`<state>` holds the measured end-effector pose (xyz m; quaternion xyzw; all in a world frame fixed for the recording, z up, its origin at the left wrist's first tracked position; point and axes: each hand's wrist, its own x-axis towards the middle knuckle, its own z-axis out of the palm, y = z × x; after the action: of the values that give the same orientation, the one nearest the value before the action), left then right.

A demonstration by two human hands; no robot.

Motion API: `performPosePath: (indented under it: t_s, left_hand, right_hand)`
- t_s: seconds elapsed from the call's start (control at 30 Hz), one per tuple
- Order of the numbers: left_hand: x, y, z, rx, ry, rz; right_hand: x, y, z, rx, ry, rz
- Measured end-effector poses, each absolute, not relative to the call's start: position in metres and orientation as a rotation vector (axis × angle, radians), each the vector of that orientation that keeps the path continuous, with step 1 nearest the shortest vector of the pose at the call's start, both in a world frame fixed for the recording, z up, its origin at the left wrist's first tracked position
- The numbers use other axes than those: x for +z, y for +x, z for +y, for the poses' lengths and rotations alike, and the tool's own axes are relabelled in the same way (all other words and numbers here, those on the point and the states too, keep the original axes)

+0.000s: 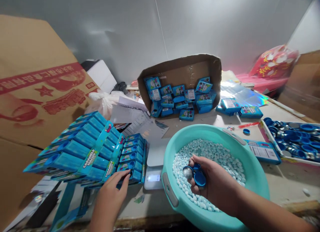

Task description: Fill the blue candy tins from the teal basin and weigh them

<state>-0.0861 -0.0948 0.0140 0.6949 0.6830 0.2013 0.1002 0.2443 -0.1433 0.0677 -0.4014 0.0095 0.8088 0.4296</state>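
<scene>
My right hand is closed round several small round tins with blue rims, one showing a silvery face. It is held above a turquoise basin of pale blue candies. My left hand has its thumb and fingers bent together at the front of a row of blue boxes with round openings. Its fingertips touch the nearest box; what lies between them is mostly hidden. Left of that row, more blue boxes are stacked in a slanted display.
Behind the basin, a cardboard carton lies on its side with blue packs inside. A scale with a lit display stands between boxes and basin. At right, a tray holds many blue-rimmed tins. A large carton rises at left.
</scene>
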Motion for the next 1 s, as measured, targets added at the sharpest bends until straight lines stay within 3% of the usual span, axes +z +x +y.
performPosePath:
  t_s: [0.47, 1.0]
  left_hand:
    - [0.020, -0.092, -0.090, 0.351, 1.927, 2.061]
    - [0.026, -0.090, -0.088, 0.747, 2.096, 2.028]
  right_hand:
    - [0.065, 0.244, -0.144, 1.994, -0.975, 0.005]
    - [0.069, 0.246, -0.142, 2.029, -0.957, 0.111]
